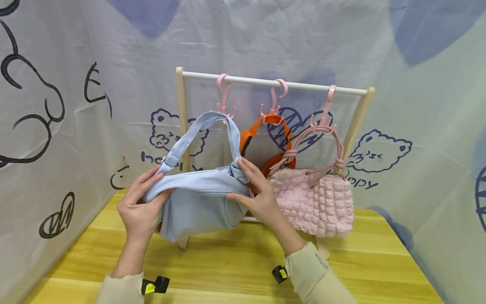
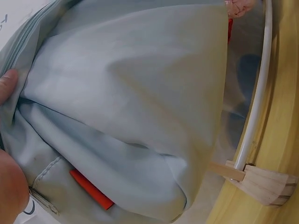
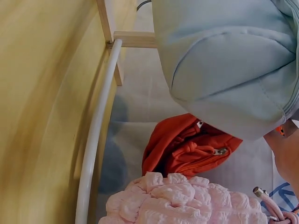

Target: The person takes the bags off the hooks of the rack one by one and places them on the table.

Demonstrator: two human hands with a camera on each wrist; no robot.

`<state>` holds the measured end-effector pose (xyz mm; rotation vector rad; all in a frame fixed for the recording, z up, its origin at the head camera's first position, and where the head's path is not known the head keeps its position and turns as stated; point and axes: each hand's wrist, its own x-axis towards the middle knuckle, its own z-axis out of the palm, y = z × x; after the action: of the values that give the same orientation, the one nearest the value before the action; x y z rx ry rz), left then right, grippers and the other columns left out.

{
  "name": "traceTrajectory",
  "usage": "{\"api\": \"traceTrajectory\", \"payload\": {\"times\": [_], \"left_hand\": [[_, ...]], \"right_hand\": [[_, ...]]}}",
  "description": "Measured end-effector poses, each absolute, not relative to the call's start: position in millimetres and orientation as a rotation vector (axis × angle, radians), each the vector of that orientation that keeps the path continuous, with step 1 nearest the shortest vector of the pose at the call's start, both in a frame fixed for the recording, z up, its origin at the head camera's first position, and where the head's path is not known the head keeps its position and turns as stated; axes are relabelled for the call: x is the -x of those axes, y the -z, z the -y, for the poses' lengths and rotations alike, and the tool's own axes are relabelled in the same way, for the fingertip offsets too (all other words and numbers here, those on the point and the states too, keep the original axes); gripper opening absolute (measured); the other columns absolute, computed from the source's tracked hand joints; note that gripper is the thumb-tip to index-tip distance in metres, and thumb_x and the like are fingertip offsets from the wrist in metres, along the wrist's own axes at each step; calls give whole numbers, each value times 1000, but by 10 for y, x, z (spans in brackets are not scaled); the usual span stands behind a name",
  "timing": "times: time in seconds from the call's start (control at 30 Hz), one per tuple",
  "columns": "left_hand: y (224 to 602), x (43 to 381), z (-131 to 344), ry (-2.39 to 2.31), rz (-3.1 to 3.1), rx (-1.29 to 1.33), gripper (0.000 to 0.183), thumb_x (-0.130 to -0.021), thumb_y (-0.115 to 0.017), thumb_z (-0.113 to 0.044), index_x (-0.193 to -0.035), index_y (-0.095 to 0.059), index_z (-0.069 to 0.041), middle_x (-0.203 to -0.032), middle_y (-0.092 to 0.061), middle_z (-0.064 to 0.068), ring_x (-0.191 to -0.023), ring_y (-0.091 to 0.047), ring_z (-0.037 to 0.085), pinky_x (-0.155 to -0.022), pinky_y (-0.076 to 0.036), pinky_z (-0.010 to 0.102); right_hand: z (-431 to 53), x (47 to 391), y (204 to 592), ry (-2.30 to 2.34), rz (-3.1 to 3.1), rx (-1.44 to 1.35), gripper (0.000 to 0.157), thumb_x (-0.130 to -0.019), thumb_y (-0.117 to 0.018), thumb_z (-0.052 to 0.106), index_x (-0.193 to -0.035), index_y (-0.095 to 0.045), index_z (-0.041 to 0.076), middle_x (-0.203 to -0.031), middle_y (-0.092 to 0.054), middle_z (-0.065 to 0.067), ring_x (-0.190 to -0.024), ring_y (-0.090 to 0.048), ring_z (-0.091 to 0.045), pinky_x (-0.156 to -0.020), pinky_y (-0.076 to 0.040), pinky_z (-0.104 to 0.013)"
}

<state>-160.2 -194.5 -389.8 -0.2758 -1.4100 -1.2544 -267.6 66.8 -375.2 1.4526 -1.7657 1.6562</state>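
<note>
A light blue bag (image 1: pixel 201 213) is held up in front of the left side of a rack. My left hand (image 1: pixel 142 207) grips its left end, fingers behind and thumb in front. At the other end, my right hand (image 1: pixel 262 196) pinches the bag's top edge beside the strap knot. The blue strap (image 1: pixel 186 137) arches up to the left pink hook (image 1: pixel 225 95); whether it hangs on that hook's prongs, I cannot tell. An orange-red tag (image 2: pixel 91 189) shows at the bag's side in the left wrist view. Much of the bag's back is hidden.
The rack has a white bar (image 1: pixel 250 80) and wooden posts (image 1: pixel 358 122). An orange bag (image 3: pixel 191 144) hangs from the middle hook (image 1: pixel 274 97), partly covered. A pink puffy bag (image 1: pixel 315 204) hangs from the right hook (image 1: pixel 327 109). Below is a wooden table (image 1: pixel 235 261).
</note>
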Motion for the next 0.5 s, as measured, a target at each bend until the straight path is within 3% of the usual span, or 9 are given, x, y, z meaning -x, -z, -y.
{"api": "traceTrajectory", "payload": {"times": [0.13, 0.3, 0.5], "left_hand": [[3924, 1587, 1953, 1258, 1410, 259, 42, -67, -80, 30, -106, -75, 15, -125, -73, 19, -120, -67, 20, -99, -54, 23], [3916, 1557, 2010, 1260, 1431, 268, 43, -68, -78, 31, -108, -74, 15, -127, -72, 18, -121, -67, 20, -100, -53, 22], [3906, 1484, 2103, 1255, 1446, 264, 43, -68, -76, 33, -107, -74, 16, -126, -73, 16, -121, -67, 19, -100, -52, 20]], "right_hand": [[-638, 2648, 3784, -1633, 1766, -1443, 79, -82, -82, -10, -153, -49, -1, -163, -39, -15, -143, -46, -20, -108, -49, -29], [-596, 2589, 3796, -1607, 1821, -1410, 78, -83, -82, -8, -153, -51, 4, -164, -40, -11, -145, -46, -25, -111, -47, -38], [-517, 2519, 3810, -1618, 1823, -1416, 77, -84, -83, -6, -153, -52, 4, -164, -41, -10, -146, -46, -26, -112, -46, -34]]}}
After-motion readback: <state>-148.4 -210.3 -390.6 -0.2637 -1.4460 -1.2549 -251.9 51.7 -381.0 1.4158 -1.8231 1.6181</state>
